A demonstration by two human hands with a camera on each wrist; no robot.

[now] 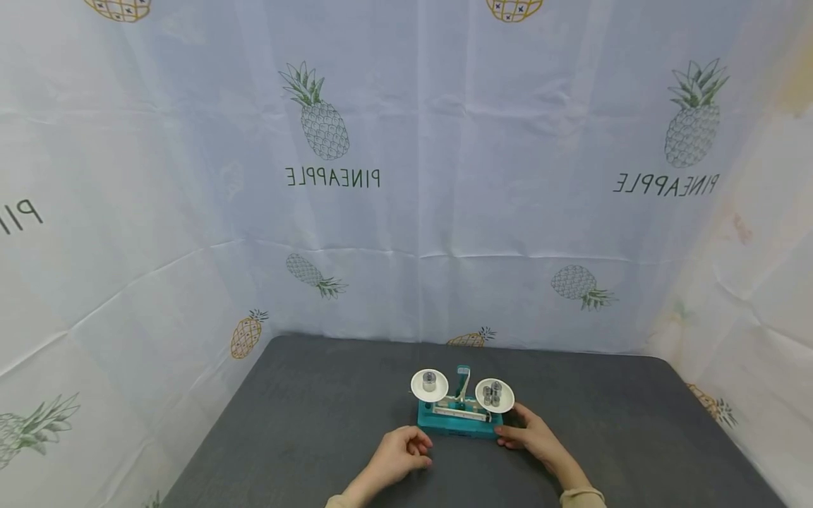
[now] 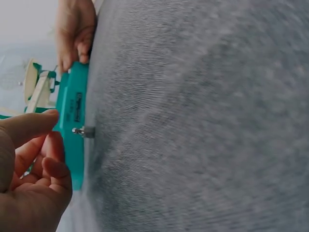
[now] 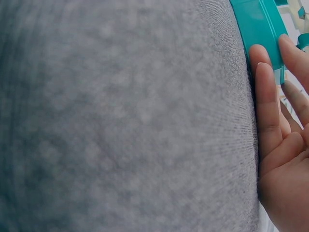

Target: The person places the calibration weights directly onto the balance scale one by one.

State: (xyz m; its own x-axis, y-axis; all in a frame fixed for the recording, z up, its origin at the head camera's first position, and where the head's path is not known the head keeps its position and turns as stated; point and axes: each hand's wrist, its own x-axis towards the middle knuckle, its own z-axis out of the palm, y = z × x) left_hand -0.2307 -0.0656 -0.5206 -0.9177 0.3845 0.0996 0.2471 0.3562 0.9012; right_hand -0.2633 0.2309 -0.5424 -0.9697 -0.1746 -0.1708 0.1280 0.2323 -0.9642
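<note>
A teal balance scale with two white pans stands on the dark table. One metal weight sits on the left pan; several smaller weights stand together on the right pan. My right hand grips the right end of the teal base, thumb and fingers on either side of its corner. Just off the front left corner is my left hand, fingers loosely curled with nothing visible in them. In the left wrist view, a small knobbed metal piece shows low against the base's front.
The dark cloth-covered table extends around the scale. A white curtain printed with pineapples hangs behind the table's far edge and along both sides.
</note>
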